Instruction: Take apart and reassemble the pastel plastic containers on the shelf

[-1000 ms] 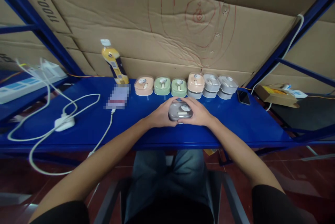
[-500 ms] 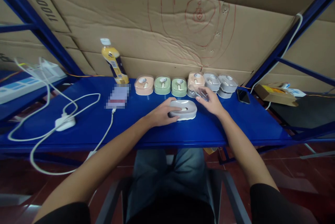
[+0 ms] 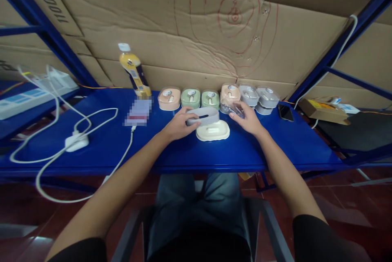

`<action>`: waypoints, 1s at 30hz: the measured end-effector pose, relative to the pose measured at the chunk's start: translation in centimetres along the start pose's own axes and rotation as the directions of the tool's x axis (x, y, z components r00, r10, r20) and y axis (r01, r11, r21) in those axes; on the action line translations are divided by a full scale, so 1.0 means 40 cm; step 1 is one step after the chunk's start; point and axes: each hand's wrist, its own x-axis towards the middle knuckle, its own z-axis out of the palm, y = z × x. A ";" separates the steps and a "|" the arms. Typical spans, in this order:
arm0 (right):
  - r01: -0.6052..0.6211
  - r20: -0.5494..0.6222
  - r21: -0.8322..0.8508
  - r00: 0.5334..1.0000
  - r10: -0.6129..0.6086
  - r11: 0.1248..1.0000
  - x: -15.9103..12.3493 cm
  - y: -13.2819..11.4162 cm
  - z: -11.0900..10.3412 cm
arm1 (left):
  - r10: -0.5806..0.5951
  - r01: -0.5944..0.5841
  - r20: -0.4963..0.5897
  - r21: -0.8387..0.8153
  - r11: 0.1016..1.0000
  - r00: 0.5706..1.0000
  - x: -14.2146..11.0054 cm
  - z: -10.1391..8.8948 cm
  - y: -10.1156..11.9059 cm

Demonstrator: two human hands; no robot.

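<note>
My left hand grips a grey oval box shell at its left end, thumb and fingers on the wall; a slot shows in its floor. The shell is raised just behind and left of a cream oval base, which lies flat on the table with a raised bar in its middle. In my right hand is a clear plastic cover, held at its right side in front of a peach box. The fingers partly hide this cover.
Along the back stand another peach box, two green boxes and grey boxes, some stacked. A drink bottle, a blurred-out rectangular item and white cables are at left. A black phone lies at right.
My left hand has lifted the grey shell off the cream base and moved it left and back, uncovering the base. My right hand stays almost in place with the clear cover.
</note>
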 end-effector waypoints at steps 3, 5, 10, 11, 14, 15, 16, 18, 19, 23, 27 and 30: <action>0.047 0.037 0.010 0.998 -0.047 0.999 -0.004 -0.016 0.001 | 0.096 -0.095 0.023 -0.046 0.994 0.995 -0.012 0.017 0.037; 0.102 0.089 0.019 0.991 -0.103 0.995 -0.009 -0.036 0.002 | 0.152 -0.147 0.051 -0.086 0.985 0.987 -0.018 0.032 0.057; 0.223 0.197 0.069 0.952 -0.233 0.972 -0.019 -0.089 0.021 | 0.170 -0.154 0.099 -0.153 0.976 0.980 -0.017 0.069 0.061; 0.235 0.208 0.080 0.946 -0.247 0.969 -0.020 -0.097 0.028 | 0.143 -0.126 0.091 -0.169 0.977 0.986 -0.015 0.075 0.057; 0.235 0.270 0.085 0.930 -0.250 0.968 -0.021 -0.108 0.050 | 0.085 -0.064 0.078 -0.247 0.967 0.993 -0.011 0.088 0.048; 0.230 0.298 0.077 0.923 -0.243 0.970 -0.020 -0.109 0.056 | 0.082 -0.058 0.081 -0.265 0.962 0.993 -0.010 0.090 0.047; 0.226 0.323 0.067 0.917 -0.236 0.972 -0.020 -0.109 0.061 | 0.079 -0.053 0.084 -0.272 0.961 0.993 -0.009 0.092 0.047; 0.229 0.355 0.050 0.906 -0.232 0.972 -0.020 -0.105 0.068 | 0.069 -0.043 0.093 -0.256 0.966 0.993 -0.007 0.093 0.048; 0.236 0.365 0.045 0.901 -0.236 0.971 -0.020 -0.103 0.070 | 0.065 -0.040 0.097 -0.242 0.969 0.993 -0.006 0.092 0.049; 0.250 0.383 0.038 0.891 -0.245 0.968 -0.022 -0.092 0.077 | 0.089 -0.067 0.096 -0.212 0.975 0.991 -0.003 0.091 0.052; 0.266 0.334 0.061 0.903 -0.271 0.962 -0.022 -0.082 0.076 | 0.096 -0.084 0.057 -0.178 0.980 0.994 -0.004 0.087 0.050; 0.268 0.105 0.077 0.956 -0.275 0.960 -0.013 -0.072 0.058 | 0.014 -0.028 -0.104 -0.134 0.991 0.995 0.004 0.073 0.046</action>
